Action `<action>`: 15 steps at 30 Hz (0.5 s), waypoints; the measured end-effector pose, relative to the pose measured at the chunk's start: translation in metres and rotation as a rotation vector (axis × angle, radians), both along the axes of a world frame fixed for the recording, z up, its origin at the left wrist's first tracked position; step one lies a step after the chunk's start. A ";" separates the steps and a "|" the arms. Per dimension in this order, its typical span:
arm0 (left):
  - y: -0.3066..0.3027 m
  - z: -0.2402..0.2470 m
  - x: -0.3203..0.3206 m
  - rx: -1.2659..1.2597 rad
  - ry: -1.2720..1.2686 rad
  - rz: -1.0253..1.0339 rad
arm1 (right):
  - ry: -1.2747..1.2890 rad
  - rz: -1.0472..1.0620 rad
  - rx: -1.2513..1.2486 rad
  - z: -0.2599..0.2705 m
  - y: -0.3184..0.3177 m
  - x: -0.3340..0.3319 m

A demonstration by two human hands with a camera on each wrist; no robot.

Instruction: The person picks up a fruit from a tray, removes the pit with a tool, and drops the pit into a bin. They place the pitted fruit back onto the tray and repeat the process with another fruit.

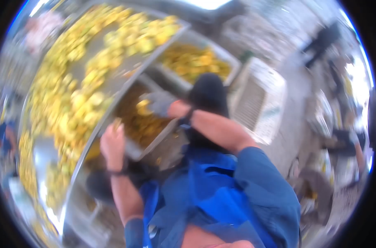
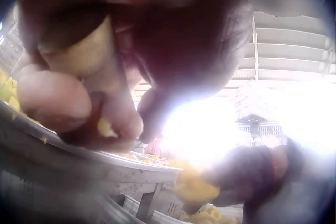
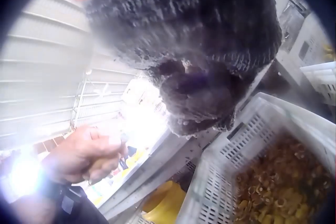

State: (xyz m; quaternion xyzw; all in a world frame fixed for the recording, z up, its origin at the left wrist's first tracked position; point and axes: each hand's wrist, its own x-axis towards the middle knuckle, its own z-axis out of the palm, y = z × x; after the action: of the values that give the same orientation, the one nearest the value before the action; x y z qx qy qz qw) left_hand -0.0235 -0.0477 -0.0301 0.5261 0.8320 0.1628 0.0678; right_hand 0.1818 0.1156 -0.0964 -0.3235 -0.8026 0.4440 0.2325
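Observation:
My bare left hand (image 1: pixel 113 142), near the metal table's edge, grips a short, hollow, tan-coloured tube-shaped tool (image 2: pixel 86 53). Its fingers (image 2: pixel 52 98) curl round the tube, and the tool's far end is hidden among them. A grey knitted glove covers my right hand (image 1: pixel 160 103), which holds a yellow piece of fruit (image 1: pixel 144 107) at its fingertips over a crate of scraps. That fruit (image 2: pixel 197 186) also shows beside the dark glove in the left wrist view. In the right wrist view the glove (image 3: pixel 194 95) has its fingers curled in, hiding the hold.
Yellow fruit pieces (image 1: pixel 89 103) cover much of the raised-edge metal table (image 1: pixel 134 78). A white crate (image 3: pixel 212 187) of peels and scraps stands below my hands. Another crate (image 1: pixel 233 70) holds yellow pieces, with an upturned white crate (image 1: pixel 260 99) beside it. Other people are at the far sides.

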 end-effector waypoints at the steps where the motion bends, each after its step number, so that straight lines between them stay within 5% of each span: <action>1: -0.001 -0.006 -0.005 0.116 -0.023 0.038 | -0.010 0.012 -0.081 0.023 -0.006 0.002; 6: -0.007 0.008 -0.009 0.180 -0.267 0.184 | -0.033 -0.032 0.149 -0.036 0.010 -0.013; 9: -0.012 0.006 -0.016 0.275 -0.283 0.208 | 0.010 -0.112 -0.643 0.025 -0.002 -0.017; 15: -0.020 0.016 -0.017 0.306 -0.365 0.243 | 0.088 -0.116 -0.781 0.029 0.000 -0.020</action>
State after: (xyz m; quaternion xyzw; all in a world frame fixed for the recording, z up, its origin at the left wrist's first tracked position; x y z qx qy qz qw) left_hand -0.0403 -0.0679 -0.0145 0.3884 0.8287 0.3857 0.1166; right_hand 0.1621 0.1160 -0.0670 -0.4130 -0.5430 0.7155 0.1505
